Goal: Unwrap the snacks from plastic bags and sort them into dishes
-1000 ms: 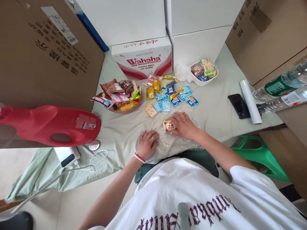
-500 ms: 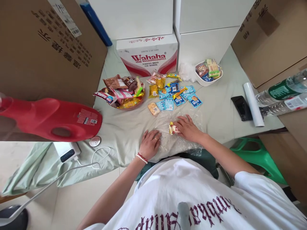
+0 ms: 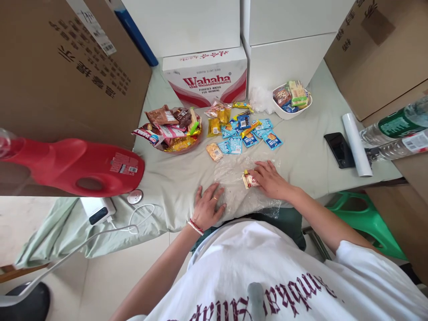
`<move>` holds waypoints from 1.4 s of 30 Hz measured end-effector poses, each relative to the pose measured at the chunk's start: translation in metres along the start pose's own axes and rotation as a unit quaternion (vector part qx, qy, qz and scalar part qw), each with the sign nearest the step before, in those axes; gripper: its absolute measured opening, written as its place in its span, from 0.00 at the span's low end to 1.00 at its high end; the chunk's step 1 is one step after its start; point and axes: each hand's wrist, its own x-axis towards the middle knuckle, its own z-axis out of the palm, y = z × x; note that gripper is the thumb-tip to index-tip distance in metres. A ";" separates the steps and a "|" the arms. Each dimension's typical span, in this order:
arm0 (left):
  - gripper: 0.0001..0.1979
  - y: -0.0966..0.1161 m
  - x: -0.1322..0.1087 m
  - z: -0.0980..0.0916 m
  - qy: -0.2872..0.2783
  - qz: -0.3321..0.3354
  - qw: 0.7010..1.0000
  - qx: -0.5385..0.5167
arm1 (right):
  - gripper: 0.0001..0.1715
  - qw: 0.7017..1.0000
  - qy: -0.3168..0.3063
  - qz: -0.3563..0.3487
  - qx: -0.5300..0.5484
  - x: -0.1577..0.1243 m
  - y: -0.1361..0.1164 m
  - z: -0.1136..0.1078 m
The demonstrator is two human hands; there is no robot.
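Note:
My right hand (image 3: 271, 179) is closed over a small cream, yellow and red snack packet (image 3: 248, 179), its left end showing past my fingers. Beneath them lies a crumpled clear plastic bag (image 3: 234, 196) on the cloth. My left hand (image 3: 207, 206) rests palm down at the bag's left edge, fingers apart and holding nothing. Just beyond, blue snack packets (image 3: 271, 139) lie in a loose group with a tan cracker packet (image 3: 214, 152) and yellow packets (image 3: 214, 127).
A bowl of packaged snacks (image 3: 174, 131) stands at the left, near a large red jug (image 3: 83, 167). At the back are a Wahaba carton (image 3: 207, 80) and a white snack basket (image 3: 287, 113). A phone (image 3: 338, 149), white roll (image 3: 357, 145) and plastic bottles (image 3: 397, 125) lie at the right.
My right hand has slid a little to the right with the packet. My left hand has stayed almost in place, its fingers slightly more spread.

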 end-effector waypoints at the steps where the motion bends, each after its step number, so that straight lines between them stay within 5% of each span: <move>1: 0.30 -0.001 -0.002 -0.001 -0.010 0.003 1.000 0.003 | 0.30 1.000 -0.011 0.001 -0.020 -0.003 0.001 0.003; 5: 0.35 -0.007 -0.006 -0.011 -0.039 0.026 0.999 0.001 | 0.33 0.997 -0.009 0.046 -0.063 -0.004 0.017 0.000; 9: 0.29 -0.004 -0.001 -0.022 0.039 0.002 0.999 0.009 | 0.36 0.998 0.002 0.053 -0.035 0.006 0.020 -0.020; 13: 0.25 0.005 0.015 -0.023 0.095 -0.032 0.993 0.064 | 0.37 0.999 0.007 0.040 -0.009 0.016 -0.010 -0.022; 17: 0.29 0.003 0.031 -0.017 0.018 0.006 0.997 0.073 | 0.33 0.997 -0.038 0.061 -0.019 0.022 -0.038 -0.004; 22: 0.36 -0.010 0.030 -0.013 -0.078 -0.014 0.996 0.035 | 0.34 0.994 -0.081 0.070 0.004 0.020 -0.040 0.001; 26: 0.28 -0.010 0.029 -0.017 -0.066 -0.022 0.997 -0.027 | 0.36 0.995 -0.082 0.049 0.013 0.021 -0.037 -0.002; 31: 0.24 0.011 0.055 -0.019 0.001 -0.123 0.991 -0.051 | 0.30 0.998 -0.047 0.038 0.006 0.024 -0.041 0.006; 37: 0.14 0.025 0.068 -0.019 -0.048 -0.102 0.994 0.000 | 0.27 0.996 0.011 0.080 0.035 0.016 -0.030 0.009; 42: 0.27 0.015 0.057 -0.021 -0.084 -0.070 0.994 0.008 | 0.33 0.997 -0.020 0.066 -0.026 0.019 -0.031 0.013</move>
